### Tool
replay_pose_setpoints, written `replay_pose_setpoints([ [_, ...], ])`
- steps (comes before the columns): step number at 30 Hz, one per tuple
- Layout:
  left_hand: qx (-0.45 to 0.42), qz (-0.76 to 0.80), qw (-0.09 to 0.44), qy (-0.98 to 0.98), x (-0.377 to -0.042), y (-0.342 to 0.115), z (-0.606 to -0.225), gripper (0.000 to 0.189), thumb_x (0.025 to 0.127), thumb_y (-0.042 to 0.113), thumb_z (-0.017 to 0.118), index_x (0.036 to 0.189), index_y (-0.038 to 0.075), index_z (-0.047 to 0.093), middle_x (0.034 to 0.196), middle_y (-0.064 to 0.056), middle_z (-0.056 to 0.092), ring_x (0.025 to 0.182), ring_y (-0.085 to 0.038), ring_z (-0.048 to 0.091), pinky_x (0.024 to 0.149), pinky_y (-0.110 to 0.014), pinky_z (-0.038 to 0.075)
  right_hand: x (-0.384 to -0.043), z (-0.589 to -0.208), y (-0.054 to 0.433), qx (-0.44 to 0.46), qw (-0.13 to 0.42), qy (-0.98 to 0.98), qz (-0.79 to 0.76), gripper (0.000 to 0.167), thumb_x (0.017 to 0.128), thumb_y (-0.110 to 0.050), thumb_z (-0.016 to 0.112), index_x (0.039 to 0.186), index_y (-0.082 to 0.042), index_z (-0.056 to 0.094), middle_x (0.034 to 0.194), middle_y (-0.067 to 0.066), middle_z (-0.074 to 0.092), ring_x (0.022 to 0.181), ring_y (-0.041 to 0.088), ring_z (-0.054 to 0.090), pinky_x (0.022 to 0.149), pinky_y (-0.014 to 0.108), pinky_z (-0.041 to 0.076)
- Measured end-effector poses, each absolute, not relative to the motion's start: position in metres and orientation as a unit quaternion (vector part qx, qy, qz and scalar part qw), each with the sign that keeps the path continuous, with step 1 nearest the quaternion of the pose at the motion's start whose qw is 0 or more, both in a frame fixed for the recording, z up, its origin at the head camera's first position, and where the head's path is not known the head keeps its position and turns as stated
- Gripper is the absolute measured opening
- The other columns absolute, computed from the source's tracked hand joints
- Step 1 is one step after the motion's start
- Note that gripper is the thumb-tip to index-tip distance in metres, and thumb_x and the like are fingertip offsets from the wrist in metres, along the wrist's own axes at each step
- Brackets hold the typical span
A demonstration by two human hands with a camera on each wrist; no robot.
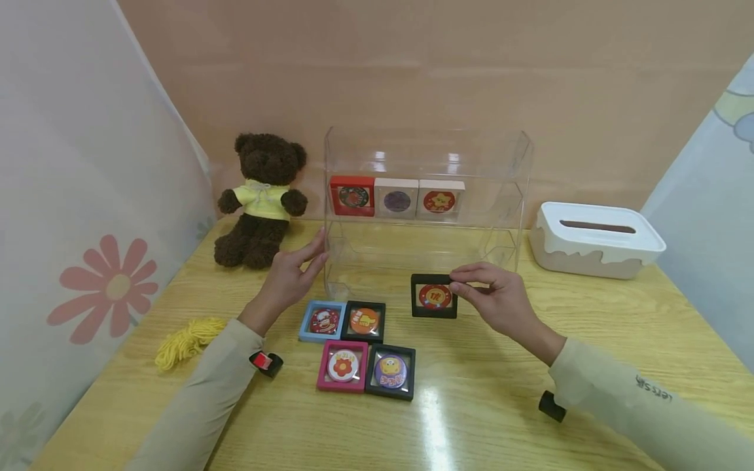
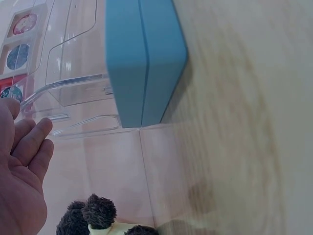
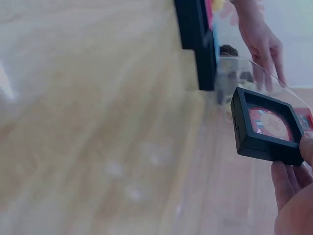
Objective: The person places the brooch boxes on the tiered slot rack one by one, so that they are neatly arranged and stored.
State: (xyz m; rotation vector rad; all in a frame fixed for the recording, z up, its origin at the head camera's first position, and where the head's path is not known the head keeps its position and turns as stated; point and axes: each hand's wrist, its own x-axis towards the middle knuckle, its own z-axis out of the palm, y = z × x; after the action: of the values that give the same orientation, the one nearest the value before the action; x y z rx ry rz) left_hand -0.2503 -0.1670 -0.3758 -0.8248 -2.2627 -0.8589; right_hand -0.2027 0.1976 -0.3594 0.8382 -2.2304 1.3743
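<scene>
My right hand [image 1: 497,294] pinches a black square display frame [image 1: 434,296] by its right edge, thumb on the front. Through the frame's window shows a round red badge with a yellow centre. It is held up in front of the lower tier of a clear acrylic display rack [image 1: 424,252]. My left hand [image 1: 291,275] is at the rack's left side, its fingers extended and the fingertips right at the side panel. In the left wrist view, the fingers [image 2: 36,142] lie beside the clear edge. On the rack's middle tier stand a red frame [image 1: 352,196] and two white frames [image 1: 396,199].
Nearest me lie a light blue frame [image 1: 323,321], a pink frame [image 1: 343,366] and two black frames [image 1: 391,371], each with a round badge. A brown teddy bear [image 1: 262,199] sits at back left, yellow yarn [image 1: 190,341] before it. A white tissue box [image 1: 597,239] stands right.
</scene>
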Motion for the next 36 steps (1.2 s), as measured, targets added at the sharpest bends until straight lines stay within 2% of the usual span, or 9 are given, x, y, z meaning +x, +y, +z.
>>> replay_pose_setpoints([
  [5,-0.306,-0.321,0.29,-0.848,-0.25,-0.168,-0.377,0.049,0.092,0.005,0.063,0.137,0.0,0.048,0.114,-0.018,0.062,0.073,-0.029,0.068,0.07,-0.045,0.053,-0.21,-0.344,0.205,0.276,0.185,-0.789,0.517,0.014,0.082,0.01,0.069,0.095,0.007,0.073,0.101,0.016,0.068,0.093,0.005,0.062,0.069,0.022,0.052],
  [10,-0.306,-0.323,0.29,-0.847,-0.251,-0.169,-0.377,0.049,0.092,0.005,0.063,0.138,0.001,0.048,0.114,-0.017,0.062,0.079,-0.029,0.068,0.07,-0.044,0.054,-0.215,-0.329,0.211,0.249,0.179,-0.783,0.541,0.014,0.086,0.005,0.066,0.099,0.009,0.07,0.103,0.006,0.069,0.096,0.006,0.061,0.073,0.019,0.051],
  [15,-0.308,-0.322,0.295,-0.845,-0.251,-0.168,-0.376,0.048,0.091,0.005,0.063,0.137,0.0,0.048,0.114,-0.018,0.062,0.081,-0.03,0.068,0.069,-0.044,0.054,-0.222,-0.318,0.215,0.241,0.214,-0.776,0.542,0.015,0.084,0.01,0.066,0.098,0.011,0.069,0.101,0.014,0.069,0.096,0.006,0.062,0.072,0.018,0.05],
  [19,-0.308,-0.323,0.293,-0.846,-0.25,-0.168,-0.374,0.048,0.091,0.004,0.063,0.137,0.0,0.048,0.114,-0.018,0.061,0.075,-0.03,0.068,0.069,-0.044,0.054,-0.22,-0.306,0.212,0.243,0.237,-0.778,0.529,0.014,0.083,0.015,0.064,0.096,0.014,0.068,0.097,0.02,0.069,0.094,0.004,0.062,0.07,0.016,0.049],
  [23,-0.308,-0.327,0.286,-0.846,-0.25,-0.169,-0.375,0.049,0.092,0.005,0.063,0.138,0.0,0.047,0.114,-0.018,0.062,0.068,-0.028,0.067,0.07,-0.045,0.054,-0.226,-0.302,0.214,0.249,0.248,-0.761,0.544,0.014,0.082,0.015,0.065,0.096,0.014,0.068,0.095,0.016,0.07,0.093,0.005,0.064,0.07,0.015,0.05],
  [26,-0.307,-0.328,0.284,-0.847,-0.25,-0.169,-0.376,0.049,0.092,0.005,0.062,0.138,0.0,0.047,0.113,-0.018,0.062,0.069,-0.028,0.067,0.07,-0.045,0.053,-0.236,-0.301,0.22,0.246,0.264,-0.745,0.562,0.015,0.083,0.012,0.066,0.097,0.011,0.07,0.093,0.009,0.071,0.091,0.008,0.065,0.07,0.016,0.05],
  [30,-0.305,-0.328,0.281,-0.849,-0.25,-0.168,-0.376,0.049,0.092,0.005,0.062,0.138,0.0,0.047,0.114,-0.018,0.062,0.064,-0.027,0.067,0.071,-0.045,0.053,-0.241,-0.289,0.223,0.232,0.277,-0.713,0.6,0.015,0.083,0.012,0.066,0.098,0.012,0.07,0.091,0.006,0.071,0.086,0.009,0.066,0.071,0.018,0.051],
  [32,-0.306,-0.328,0.279,-0.849,-0.25,-0.168,-0.376,0.049,0.092,0.005,0.062,0.138,0.0,0.047,0.113,-0.019,0.062,0.063,-0.027,0.066,0.071,-0.045,0.053,-0.244,-0.283,0.224,0.231,0.282,-0.687,0.629,0.016,0.082,0.013,0.066,0.097,0.012,0.07,0.092,0.009,0.071,0.084,0.011,0.067,0.071,0.019,0.051],
  [36,-0.306,-0.332,0.276,-0.848,-0.249,-0.166,-0.375,0.049,0.092,0.005,0.062,0.138,0.0,0.046,0.113,-0.018,0.062,0.073,-0.029,0.068,0.072,-0.045,0.053,-0.248,-0.273,0.228,0.222,0.291,-0.657,0.659,0.017,0.082,0.015,0.066,0.097,0.01,0.071,0.092,0.01,0.071,0.081,0.011,0.066,0.071,0.018,0.051],
])
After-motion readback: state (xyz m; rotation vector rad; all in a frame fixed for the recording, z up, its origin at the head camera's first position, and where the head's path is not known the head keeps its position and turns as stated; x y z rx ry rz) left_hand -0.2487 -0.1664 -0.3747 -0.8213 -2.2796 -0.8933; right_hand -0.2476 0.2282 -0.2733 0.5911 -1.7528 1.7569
